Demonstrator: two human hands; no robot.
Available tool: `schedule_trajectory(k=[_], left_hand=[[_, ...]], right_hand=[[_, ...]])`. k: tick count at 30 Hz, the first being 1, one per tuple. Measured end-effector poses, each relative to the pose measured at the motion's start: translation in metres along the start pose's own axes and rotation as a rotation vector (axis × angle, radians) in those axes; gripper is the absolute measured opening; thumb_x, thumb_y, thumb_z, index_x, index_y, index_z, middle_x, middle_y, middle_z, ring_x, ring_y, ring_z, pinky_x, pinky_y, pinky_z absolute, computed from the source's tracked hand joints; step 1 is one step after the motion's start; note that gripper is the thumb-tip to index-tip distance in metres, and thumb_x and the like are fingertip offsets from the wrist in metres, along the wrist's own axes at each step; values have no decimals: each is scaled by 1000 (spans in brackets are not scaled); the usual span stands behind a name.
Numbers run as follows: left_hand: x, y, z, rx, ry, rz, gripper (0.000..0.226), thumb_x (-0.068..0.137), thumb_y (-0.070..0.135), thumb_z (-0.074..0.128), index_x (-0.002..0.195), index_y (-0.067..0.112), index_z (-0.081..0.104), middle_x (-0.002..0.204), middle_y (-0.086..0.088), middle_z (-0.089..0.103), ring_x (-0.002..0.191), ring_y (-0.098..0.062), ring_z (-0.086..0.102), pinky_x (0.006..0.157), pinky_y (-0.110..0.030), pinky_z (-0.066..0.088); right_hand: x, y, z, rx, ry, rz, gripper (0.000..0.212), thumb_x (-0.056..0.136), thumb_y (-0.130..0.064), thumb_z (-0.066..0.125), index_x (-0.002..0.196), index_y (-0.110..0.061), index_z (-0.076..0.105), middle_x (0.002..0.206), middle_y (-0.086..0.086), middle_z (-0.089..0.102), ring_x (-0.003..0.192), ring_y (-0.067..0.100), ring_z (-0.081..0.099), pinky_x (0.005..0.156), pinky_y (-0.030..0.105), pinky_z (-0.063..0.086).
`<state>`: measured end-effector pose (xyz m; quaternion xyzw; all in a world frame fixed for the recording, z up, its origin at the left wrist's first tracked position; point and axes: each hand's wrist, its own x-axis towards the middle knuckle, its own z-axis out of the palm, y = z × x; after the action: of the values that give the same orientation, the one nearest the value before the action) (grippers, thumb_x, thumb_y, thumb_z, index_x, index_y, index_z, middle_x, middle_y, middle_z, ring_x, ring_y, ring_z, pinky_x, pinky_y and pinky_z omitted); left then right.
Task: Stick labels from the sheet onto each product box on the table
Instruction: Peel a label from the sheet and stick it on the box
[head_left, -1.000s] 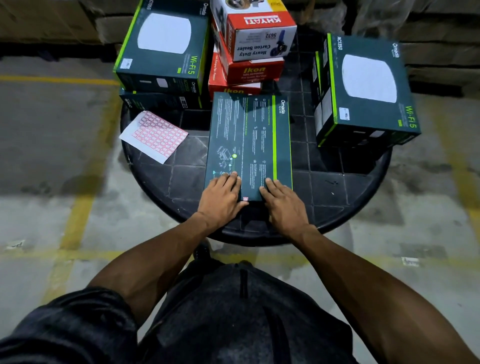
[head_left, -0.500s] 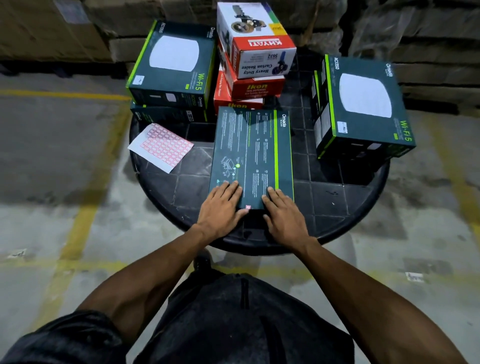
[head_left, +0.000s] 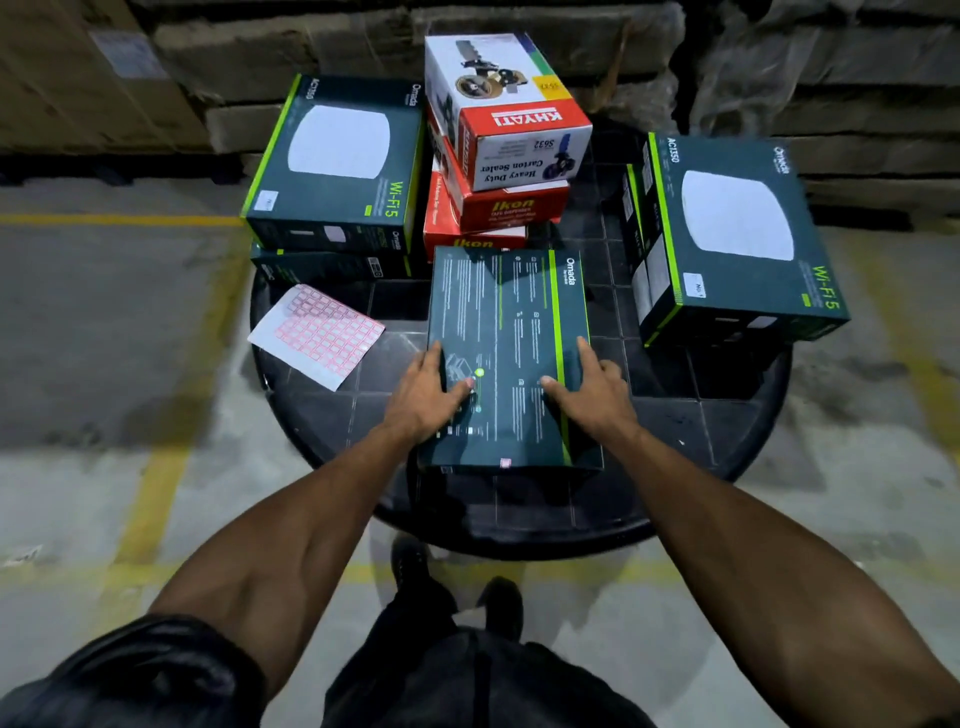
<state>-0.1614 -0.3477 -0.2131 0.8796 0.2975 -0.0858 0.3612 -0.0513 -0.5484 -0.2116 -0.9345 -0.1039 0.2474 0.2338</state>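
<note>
A dark green Omada box (head_left: 506, 358) lies face down at the middle of the round black table (head_left: 727, 415). A small pink label (head_left: 505, 462) sits at its near edge. My left hand (head_left: 423, 397) grips the box's left side with the thumb on top. My right hand (head_left: 595, 395) grips the right side the same way. The label sheet (head_left: 317, 332), white with rows of pink labels, lies on the table's left edge, partly overhanging it.
Two stacked green Wi-Fi boxes (head_left: 337, 166) stand at the back left and another Wi-Fi box (head_left: 727, 234) at the right. A white-and-red Khyati box (head_left: 504, 109) tops red Ikon boxes (head_left: 498, 208) behind. Cartons line the far wall.
Both hands left the box's near edge, where they lay flat by the label, and now hold its left and right sides. The box has come slightly nearer to me.
</note>
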Motion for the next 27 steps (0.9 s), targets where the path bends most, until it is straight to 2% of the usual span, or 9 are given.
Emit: schedule_trajectory(k=[6,11,22,23,24,26,27], left_hand=[[16,2,8,-159,-17,-77,99,84,46,70,156,22,7,160,-13,15,144,-34,23,115,-56,25],[3,3,18,-155,15,-125,100,83,45,71,156,26,5,160,-13,17,140,-37,32,111,-59,31],[-70,4,21,-90,38,-88,92,86,49,66,156,22,12,156,-13,28,139,-34,32,113,-51,31],[-74,5,17,-129,28,-77,88,87,46,66,155,21,16,154,-13,32,135,-32,38,111,-47,36],[-77,7,11,-211,17,-60,84,89,40,66,155,19,19,151,-12,37,126,-26,48,104,-37,43],[-81,14,-5,-426,-38,-39,73,92,26,65,153,12,26,147,-8,43,101,-9,58,76,-10,48],[-83,18,-15,-519,-51,-28,67,94,22,63,151,9,30,144,-8,46,93,-4,60,66,-6,46]], right_hand=[[20,-16,5,70,-90,72,93,85,-61,63,154,-39,4,152,21,21,135,43,36,108,53,37],[2,-10,17,36,-46,119,93,84,-63,60,153,-42,1,143,21,31,123,40,48,99,49,45],[-64,16,9,16,-32,92,88,84,-66,58,154,-40,11,143,20,36,128,42,45,102,45,39],[-65,18,3,32,-47,78,87,84,-64,59,154,-39,13,145,19,37,129,40,44,104,45,38],[-66,20,-3,55,-60,48,86,85,-61,61,154,-36,17,148,17,38,132,37,43,106,44,37],[-65,20,-20,190,-86,-15,83,84,-51,69,152,-27,29,151,8,41,134,28,44,111,42,36],[-65,19,-29,284,-93,-36,80,83,-46,72,150,-21,35,150,5,43,134,24,45,112,39,36]])
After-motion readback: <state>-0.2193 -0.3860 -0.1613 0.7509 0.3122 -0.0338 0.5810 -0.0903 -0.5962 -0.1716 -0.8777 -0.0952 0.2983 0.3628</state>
